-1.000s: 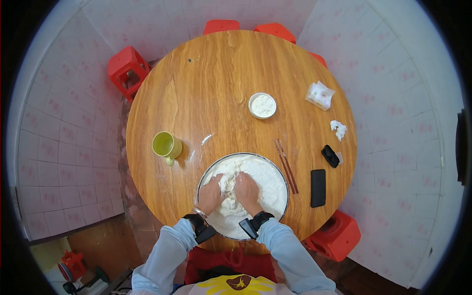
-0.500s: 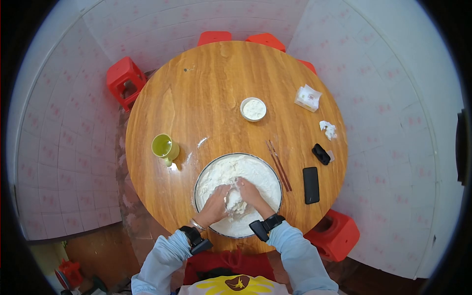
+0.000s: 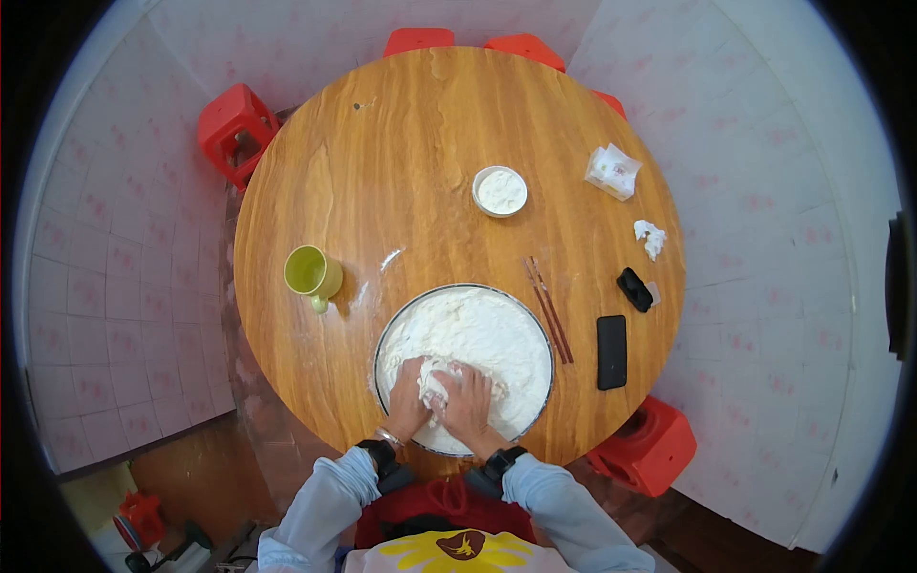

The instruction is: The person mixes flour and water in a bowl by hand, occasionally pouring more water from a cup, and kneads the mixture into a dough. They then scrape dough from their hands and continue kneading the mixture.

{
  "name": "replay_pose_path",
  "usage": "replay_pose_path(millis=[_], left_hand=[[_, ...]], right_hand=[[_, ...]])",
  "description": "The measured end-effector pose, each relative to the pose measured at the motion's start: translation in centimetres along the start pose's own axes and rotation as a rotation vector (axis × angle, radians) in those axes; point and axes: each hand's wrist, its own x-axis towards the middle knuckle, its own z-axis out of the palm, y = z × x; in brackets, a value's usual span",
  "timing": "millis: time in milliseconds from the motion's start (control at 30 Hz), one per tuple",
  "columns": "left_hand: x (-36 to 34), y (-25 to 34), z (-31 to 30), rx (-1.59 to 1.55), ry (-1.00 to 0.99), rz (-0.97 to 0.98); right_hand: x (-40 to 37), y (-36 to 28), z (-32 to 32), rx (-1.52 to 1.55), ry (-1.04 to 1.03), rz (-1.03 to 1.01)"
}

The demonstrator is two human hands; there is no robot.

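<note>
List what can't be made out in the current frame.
Head view, all:
- Underside of the white clump: hidden by the left hand and right hand.
- Legs of the far red stools: hidden by the tabletop.
- Print on the white packet: too small.
- Lower shirt: cut off by the bottom edge.

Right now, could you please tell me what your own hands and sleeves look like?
The left hand and right hand are bare, with white powder on the fingers. The long sleeves are pale light blue and wrinkled. Each wrist wears a black band with a dark, blocky piece, and the left also has a silvery bracelet. Any markings are too small to read.
</note>
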Motion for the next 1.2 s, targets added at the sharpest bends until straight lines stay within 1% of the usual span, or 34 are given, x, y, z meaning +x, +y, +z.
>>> replay_pose_path(millis=[100,167,200,233,300,333,367,400,433,467,533,600,667,700,767,800,867,900,967,1000,1067,1100,1167,1200], left_hand=[[1.7,-0.2,-0.1,0.06,-0.015,-0.071],[2.7,-0.2,-0.4,0.096,-0.042,-0.098],[3.3,-0.1,-0.8,0.106,-0.106,-0.159],[3.8,0.0,-1.2,0.115,-0.168,-0.218],[4.6,-0.5,-1.6,0.167,-0.191,-0.218],[4.9,-1.3,-1.6,0.178,-0.236,-0.183],[5.3,-1.8,-1.8,0.191,-0.28,-0.147],[5.7,-1.8,-2.0,0.193,-0.274,-0.14],[6.1,-1.7,-2.3,0.195,-0.319,-0.138],[6.3,-1.6,-2.6,0.199,-0.366,-0.136],[6.2,-1.7,-2.8,0.165,-0.344,-0.106],[5.8,-2.6,-2.3,0.123,-0.332,-0.087],[5.3,-3.4,-2.0,-0.094,-0.216,0.057],[4.8,-3.2,-2.1,-0.095,-0.215,0.051],[4.4,-2.5,-2.2,-0.078,-0.164,-0.015],[4.3,-2.5,-1.7,-0.081,-0.169,-0.014],[4.3,-2.4,-0.6,0.064,-0.071,0.023],[4.2,-2.0,-0.2,0.062,-0.072,0.024],[3.8,-1.2,0.1,0.011,0.008,0.014],[3.8,-0.9,0.0,0.015,0.013,0.017],[3.5,-0.4,-0.2,-0.019,0.059,0.04],[3.2,-0.8,0.1,-0.018,0.059,0.042],[3.1,-1.7,0.5,-0.198,0.152,0.047],[3.0,-2.1,0.4,-0.196,0.157,0.045]], right_hand=[[2.4,1.5,0.8,-0.023,0.015,-0.01],[3.9,2.1,1.0,0.03,-0.028,0.07],[4.7,2.2,1.0,0.047,0.022,0.08],[5.3,2.5,1.2,0.047,0.022,0.079],[6.3,3.3,1.9,0.214,0.01,0.259],[6.9,3.9,2.0,0.282,-0.025,0.35],[7.4,4.7,2.4,0.282,-0.019,0.344],[8.1,5.3,2.7,0.236,-0.142,0.477],[8.7,6.0,2.8,0.187,-0.266,0.608],[9.7,5.2,1.0,0.214,-0.329,0.684],[8.9,7.7,3.1,0.258,-0.313,0.648],[8.4,8.1,2.6,0.297,-0.31,0.623],[7.4,8.0,1.5,0.299,-0.344,0.499],[6.8,7.7,1.2,0.299,-0.35,0.499],[6.3,7.3,0.6,0.413,-0.135,0.122],[6.1,6.1,-0.2,0.411,-0.134,0.126],[5.6,3.8,-1.1,0.188,-0.117,0.004],[5.4,3.8,-1.0,0.186,-0.117,0.006],[5.5,3.7,-0.6,0.149,-0.037,0.007],[5.8,3.8,-0.5,0.152,-0.034,0.001],[6.2,4.3,-0.6,0.213,-0.081,0.093],[6.0,4.8,-0.4,0.213,-0.079,0.092],[6.0,5.3,-0.2,0.227,0.019,0.109],[5.9,5.4,-0.3,0.229,0.016,0.104]])
